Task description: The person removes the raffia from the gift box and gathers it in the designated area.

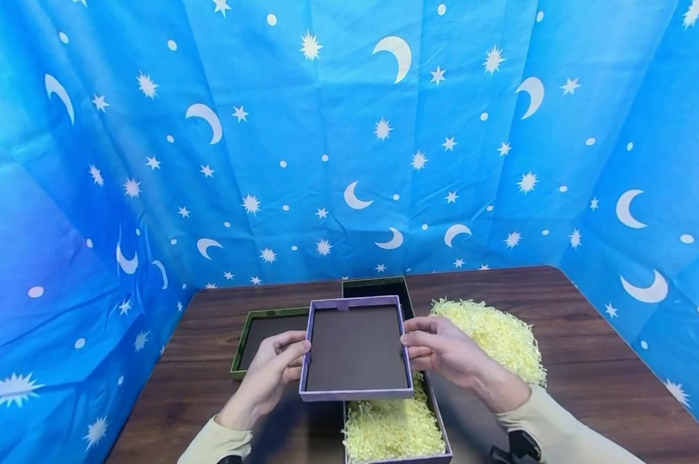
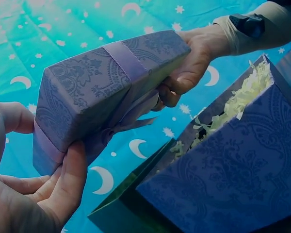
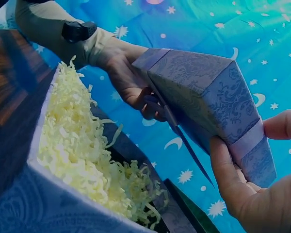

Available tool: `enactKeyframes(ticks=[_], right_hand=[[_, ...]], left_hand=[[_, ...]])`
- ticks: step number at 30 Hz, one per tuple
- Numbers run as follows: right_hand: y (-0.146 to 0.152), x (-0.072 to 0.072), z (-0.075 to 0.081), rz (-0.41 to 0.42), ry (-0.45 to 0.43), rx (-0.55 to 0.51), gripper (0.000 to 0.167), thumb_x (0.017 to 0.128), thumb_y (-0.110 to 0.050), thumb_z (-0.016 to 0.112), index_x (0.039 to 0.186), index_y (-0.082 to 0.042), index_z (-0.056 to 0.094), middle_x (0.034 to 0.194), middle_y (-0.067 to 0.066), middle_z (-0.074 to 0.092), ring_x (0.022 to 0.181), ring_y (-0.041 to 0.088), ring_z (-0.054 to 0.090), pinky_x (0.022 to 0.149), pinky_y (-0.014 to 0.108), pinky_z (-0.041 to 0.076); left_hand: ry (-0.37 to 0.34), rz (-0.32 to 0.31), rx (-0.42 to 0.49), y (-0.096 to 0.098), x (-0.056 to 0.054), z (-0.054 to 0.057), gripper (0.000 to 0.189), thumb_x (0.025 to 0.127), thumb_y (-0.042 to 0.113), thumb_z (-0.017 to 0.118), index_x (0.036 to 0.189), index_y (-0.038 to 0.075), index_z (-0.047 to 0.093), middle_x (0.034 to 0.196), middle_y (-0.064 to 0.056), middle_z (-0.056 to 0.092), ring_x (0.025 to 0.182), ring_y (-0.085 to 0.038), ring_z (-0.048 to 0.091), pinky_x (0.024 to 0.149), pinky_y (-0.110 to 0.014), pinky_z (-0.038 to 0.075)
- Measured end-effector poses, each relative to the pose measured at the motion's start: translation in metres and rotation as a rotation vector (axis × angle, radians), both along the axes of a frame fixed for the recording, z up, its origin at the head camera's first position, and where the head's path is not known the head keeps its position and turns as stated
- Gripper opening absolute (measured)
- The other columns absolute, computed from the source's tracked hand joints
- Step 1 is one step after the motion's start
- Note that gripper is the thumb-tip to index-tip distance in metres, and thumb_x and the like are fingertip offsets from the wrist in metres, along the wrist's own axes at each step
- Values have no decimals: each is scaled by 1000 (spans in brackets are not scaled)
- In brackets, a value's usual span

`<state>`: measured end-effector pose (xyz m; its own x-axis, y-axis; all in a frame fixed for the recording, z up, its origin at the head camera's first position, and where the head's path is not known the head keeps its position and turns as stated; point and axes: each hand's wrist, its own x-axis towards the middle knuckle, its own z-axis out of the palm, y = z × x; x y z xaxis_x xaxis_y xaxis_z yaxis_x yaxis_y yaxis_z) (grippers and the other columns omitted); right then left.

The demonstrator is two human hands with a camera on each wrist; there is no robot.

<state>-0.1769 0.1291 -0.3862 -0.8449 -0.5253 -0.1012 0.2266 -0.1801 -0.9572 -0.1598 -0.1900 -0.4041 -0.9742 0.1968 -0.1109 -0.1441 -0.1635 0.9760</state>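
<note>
Between my two hands I hold up a purple patterned box lid (image 1: 355, 348), its dark inside facing me. The left hand (image 1: 270, 370) grips its left side and the right hand (image 1: 450, 351) its right side. A ribbon (image 2: 123, 60) runs round the lid, with loose ends hanging under it in both wrist views. Below and apart from the lid stands a purple box (image 3: 63, 204) filled with pale yellow shredded paper (image 1: 392, 432). In the head view the lid hides part of this box.
A green-edged lid (image 1: 239, 361) lies to the left, partly behind the left hand. A green-edged dark box (image 1: 378, 282) stands behind the purple box. A heap of yellow shredded paper (image 1: 494, 335) lies at the right of the wooden table (image 1: 604, 386). Blue star-printed cloth (image 1: 349, 129) hangs around.
</note>
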Motion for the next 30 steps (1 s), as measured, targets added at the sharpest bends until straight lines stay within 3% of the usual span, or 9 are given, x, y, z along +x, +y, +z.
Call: enactKeyframes(ticks=[4,12,21,30], right_hand=[[-8,0,0,18,-13,2,35,90,-6,60,117,9,43,89,5,62,74,11,66,72,31,59],[-20,1,3,34,-30,55,44,88,-7,62,121,14,41,87,6,61,74,12,64,72,29,58],[-38,3,0,76,-36,49,37,87,-5,60,116,11,44,85,8,61,72,15,65,70,30,59],[-53,6,-2,101,-77,32,46,86,-5,61,122,13,40,88,10,59,71,16,64,71,31,60]], left_hand=[[3,22,-12,-6,3,1,51,90,9,62,130,-17,42,98,-7,54,72,-8,58,65,-21,57],[9,48,-24,-17,10,0,48,91,7,60,128,-18,42,99,-9,55,73,-10,60,65,-24,58],[-6,77,-43,-34,18,0,44,92,9,60,126,-16,45,97,-8,61,75,-11,64,66,-28,59],[0,89,-34,-47,26,0,40,94,9,57,125,-14,46,96,-7,66,78,-14,68,67,-31,60]])
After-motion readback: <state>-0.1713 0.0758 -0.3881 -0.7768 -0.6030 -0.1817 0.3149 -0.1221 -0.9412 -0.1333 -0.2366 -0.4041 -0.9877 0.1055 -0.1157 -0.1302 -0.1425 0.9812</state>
